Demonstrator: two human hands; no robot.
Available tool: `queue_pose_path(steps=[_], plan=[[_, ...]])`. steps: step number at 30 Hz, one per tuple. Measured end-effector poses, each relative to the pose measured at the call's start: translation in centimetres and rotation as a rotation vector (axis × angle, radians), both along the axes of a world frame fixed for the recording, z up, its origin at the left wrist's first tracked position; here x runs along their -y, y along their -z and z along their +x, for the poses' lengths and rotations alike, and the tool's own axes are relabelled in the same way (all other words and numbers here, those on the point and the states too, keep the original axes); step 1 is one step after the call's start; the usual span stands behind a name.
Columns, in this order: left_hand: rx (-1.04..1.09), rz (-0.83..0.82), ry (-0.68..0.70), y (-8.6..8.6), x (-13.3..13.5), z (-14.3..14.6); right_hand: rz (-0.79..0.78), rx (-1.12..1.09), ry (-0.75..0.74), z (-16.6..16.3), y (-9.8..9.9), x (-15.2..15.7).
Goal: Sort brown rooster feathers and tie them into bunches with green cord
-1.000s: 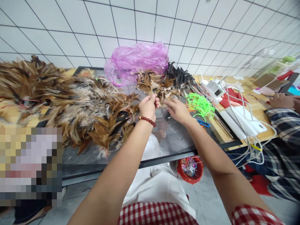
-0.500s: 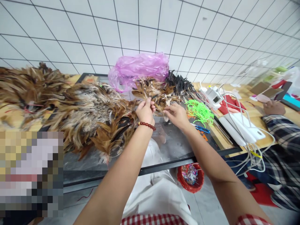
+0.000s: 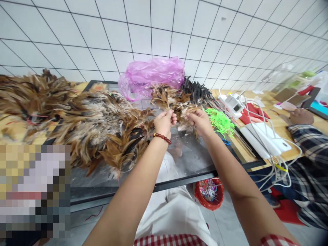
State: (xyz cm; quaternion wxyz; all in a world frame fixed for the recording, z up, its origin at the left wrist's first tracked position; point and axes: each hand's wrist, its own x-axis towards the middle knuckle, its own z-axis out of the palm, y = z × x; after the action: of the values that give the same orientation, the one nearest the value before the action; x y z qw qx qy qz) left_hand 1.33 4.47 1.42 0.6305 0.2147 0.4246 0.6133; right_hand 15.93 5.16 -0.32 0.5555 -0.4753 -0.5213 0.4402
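A person is sitting at a glass-topped table (image 3: 189, 157), seen from their own head looking down along two bare forearms. Both hands are meeting just above the glass. The left hand (image 3: 164, 123), wearing a dark red bead bracelet (image 3: 162, 137), is curling shut with thumb and fingers pinching the base of a small bunch of feathers (image 3: 176, 102). The right hand (image 3: 201, 122) is closing on the same bunch from the other side, knuckles nearly touching the left. The brown and cream tips are fanning up and away from the person.

Judging from the grip, the work is going best with the quill ends kept level and pinched tight, so no feather is slipping out of the bunch.

A large heap of brown feathers (image 3: 102, 123) is crowding the table to the left, touching the left wrist. A pink plastic bag (image 3: 151, 75) and a cluster of black feathers (image 3: 196, 90) are lying just behind the hands, and neon green cords (image 3: 219, 119) are lying just right of the right hand. Open room is lying mainly on the bare glass between the hands and the table's near edge. A red basket (image 3: 208, 193) is sitting on the floor below that edge. Further right, white cables (image 3: 271, 160) are trailing over the edge, near another person's hand (image 3: 301, 117).
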Motion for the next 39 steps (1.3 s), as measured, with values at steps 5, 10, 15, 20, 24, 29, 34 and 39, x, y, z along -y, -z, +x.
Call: queue_pose_path(steps=[5,10,15,20,24,29,34,39], plan=[[-0.113,-0.029,0.165,-0.3,0.6,0.1,0.048,-0.002,-0.019,-0.4,-0.1,0.3],[-0.242,-0.010,0.315,-0.1,0.9,0.4,0.217,0.210,-0.022,-0.9,0.2,0.6],[-0.462,0.094,0.303,0.3,0.5,0.3,0.268,0.390,0.063,-0.7,0.9,0.5],[-0.248,0.145,-0.066,0.0,-0.9,-1.0,0.224,0.789,0.005,-0.4,-0.2,0.6],[-0.116,0.142,-0.195,0.0,-1.6,-1.7,0.306,1.278,-0.159,-2.5,-1.7,1.0],[-0.099,0.137,-0.229,0.1,-1.6,-1.8,0.332,1.420,-0.126,-5.2,-0.2,0.8],[-0.162,0.154,-0.213,0.4,-1.6,-1.5,0.377,1.000,-0.010,-2.5,0.9,0.0],[-0.289,0.214,-0.126,1.0,-1.4,-0.7,0.294,0.465,-0.060,0.1,0.6,-0.7]])
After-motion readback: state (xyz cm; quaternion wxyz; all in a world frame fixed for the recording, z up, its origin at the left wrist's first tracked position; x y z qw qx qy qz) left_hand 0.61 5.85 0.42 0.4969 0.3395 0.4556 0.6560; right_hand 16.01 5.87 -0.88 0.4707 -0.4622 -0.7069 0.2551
